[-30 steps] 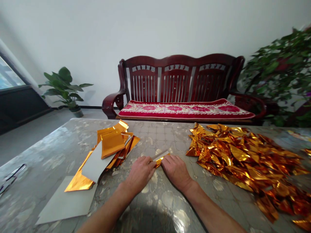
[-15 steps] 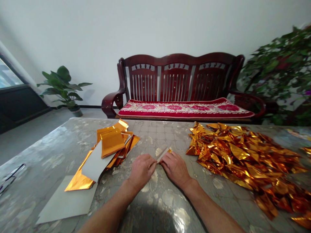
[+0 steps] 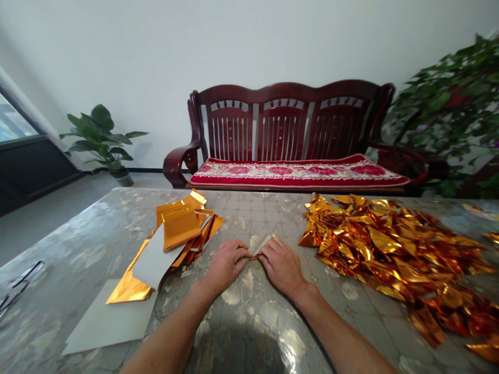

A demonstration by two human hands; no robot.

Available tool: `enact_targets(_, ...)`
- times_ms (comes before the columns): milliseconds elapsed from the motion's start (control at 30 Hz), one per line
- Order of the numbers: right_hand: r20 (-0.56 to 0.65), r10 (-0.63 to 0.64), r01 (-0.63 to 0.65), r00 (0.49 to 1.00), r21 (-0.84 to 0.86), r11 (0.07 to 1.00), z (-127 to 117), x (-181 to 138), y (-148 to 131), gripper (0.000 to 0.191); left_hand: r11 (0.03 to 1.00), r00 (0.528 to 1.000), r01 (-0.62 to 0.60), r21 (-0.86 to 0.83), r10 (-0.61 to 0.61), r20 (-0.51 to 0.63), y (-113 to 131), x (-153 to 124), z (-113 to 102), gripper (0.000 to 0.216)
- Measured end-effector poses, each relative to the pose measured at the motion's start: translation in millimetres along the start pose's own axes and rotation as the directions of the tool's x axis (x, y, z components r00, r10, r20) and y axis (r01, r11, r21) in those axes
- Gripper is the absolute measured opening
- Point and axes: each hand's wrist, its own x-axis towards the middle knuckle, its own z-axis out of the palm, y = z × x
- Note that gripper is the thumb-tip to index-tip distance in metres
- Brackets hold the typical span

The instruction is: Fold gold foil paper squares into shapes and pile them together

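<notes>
My left hand (image 3: 227, 264) and my right hand (image 3: 281, 265) rest side by side on the marbled table (image 3: 253, 322). Between their fingertips they pinch a small folded piece of gold foil paper (image 3: 264, 244), white side showing, pressed down on the tabletop. Both hands have their fingers curled onto it. To the left lies a stack of flat gold foil sheets (image 3: 180, 227). To the right spreads a large heap of folded gold foil pieces (image 3: 393, 254).
A grey sheet (image 3: 111, 322) and a gold sheet (image 3: 130, 288) lie at the near left. Glasses (image 3: 17, 285) sit at the table's left edge. Beyond the table stand a dark wooden bench with a red cushion (image 3: 296, 174), a small potted plant (image 3: 103, 140) and a leafy plant (image 3: 452, 114).
Both hands have shifted slightly away from me along the table, drawing closer together, and the foil piece between them now looks shorter and more folded.
</notes>
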Motion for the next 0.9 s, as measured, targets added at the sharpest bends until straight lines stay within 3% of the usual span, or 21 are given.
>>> enact_targets(300, 0.016, 0.066, -0.066, 0.998, -0.014, 0.998, 0, 7, -1, 0.023, 0.996, 0.998, 0.054, -0.065, -0.056, -0.031, -1, 1, 0, 0.016)
enact_targets(667, 0.04, 0.113, -0.114, 0.993, 0.026, 0.993, 2, 11, 0, 0.024, 0.99, 0.99, 0.127, -0.069, -0.13, -0.044, 1, 5, 4, 0.011)
enact_targets(900, 0.011, 0.098, -0.099, 0.995, 0.115, 0.988, 3, 8, 2, 0.017, 0.996, 0.995, 0.085, -0.027, -0.086, -0.049, 3, 4, 3, 0.01)
